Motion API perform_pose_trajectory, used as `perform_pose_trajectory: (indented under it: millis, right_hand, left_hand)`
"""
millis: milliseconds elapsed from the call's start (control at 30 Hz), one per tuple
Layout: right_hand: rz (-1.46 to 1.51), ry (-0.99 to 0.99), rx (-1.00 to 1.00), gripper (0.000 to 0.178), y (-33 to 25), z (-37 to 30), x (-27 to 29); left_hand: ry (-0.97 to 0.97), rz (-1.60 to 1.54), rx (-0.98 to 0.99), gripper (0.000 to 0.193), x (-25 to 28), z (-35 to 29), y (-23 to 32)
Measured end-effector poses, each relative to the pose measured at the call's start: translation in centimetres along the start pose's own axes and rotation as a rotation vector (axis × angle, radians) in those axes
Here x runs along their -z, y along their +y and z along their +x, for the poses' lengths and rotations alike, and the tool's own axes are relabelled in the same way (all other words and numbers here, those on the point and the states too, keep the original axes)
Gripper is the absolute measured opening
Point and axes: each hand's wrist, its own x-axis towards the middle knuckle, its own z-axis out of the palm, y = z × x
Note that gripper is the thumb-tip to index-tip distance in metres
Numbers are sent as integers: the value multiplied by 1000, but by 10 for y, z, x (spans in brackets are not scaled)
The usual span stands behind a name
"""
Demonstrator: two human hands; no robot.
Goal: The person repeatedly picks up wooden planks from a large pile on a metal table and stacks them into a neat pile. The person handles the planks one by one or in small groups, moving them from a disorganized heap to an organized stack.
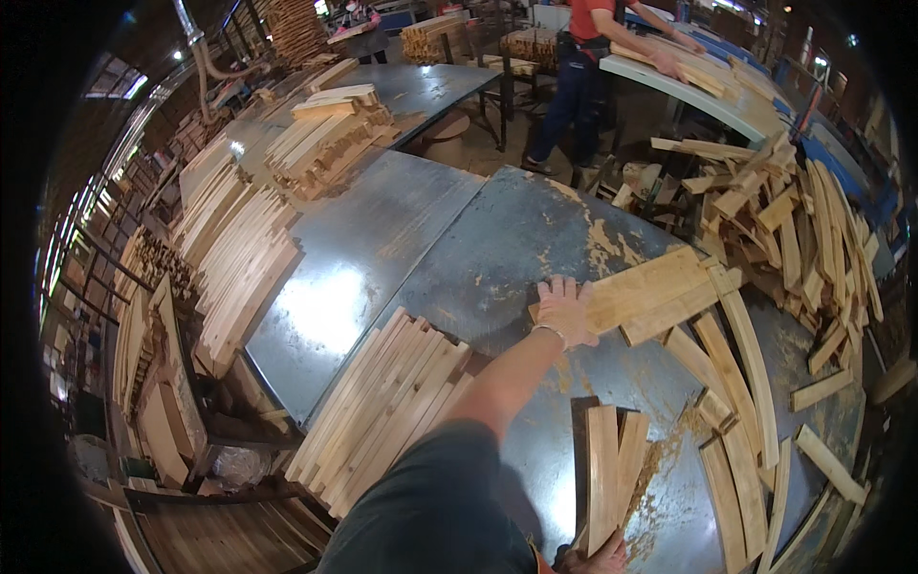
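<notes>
The left hand (565, 314), spread open, should press gently on the wide board (643, 291) on the metal table (507, 239), while the right hand (598, 557), gripping 2 narrow boards (601, 478), holds them snugly together.

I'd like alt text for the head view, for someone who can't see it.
A person's bare left hand lies spread on a flat yellowish wooden board, while the right hand, at the lower edge, holds a narrow pale wooden strip. Beneath is a grey metal tabletop scattered with sawdust.
</notes>
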Motion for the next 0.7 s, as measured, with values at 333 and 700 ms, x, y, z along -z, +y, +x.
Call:
perform_pose_trajectory:
  millis: [333,700]
  right_hand:
    - [-108,178,51,94,-5,18,-3]
    - [39,-56,-181,89,80,89,70]
  left_hand:
    - [-68,-96,18,108,-13,11,-12]
    - [-25,-118,-2,86,-34,-1,1]
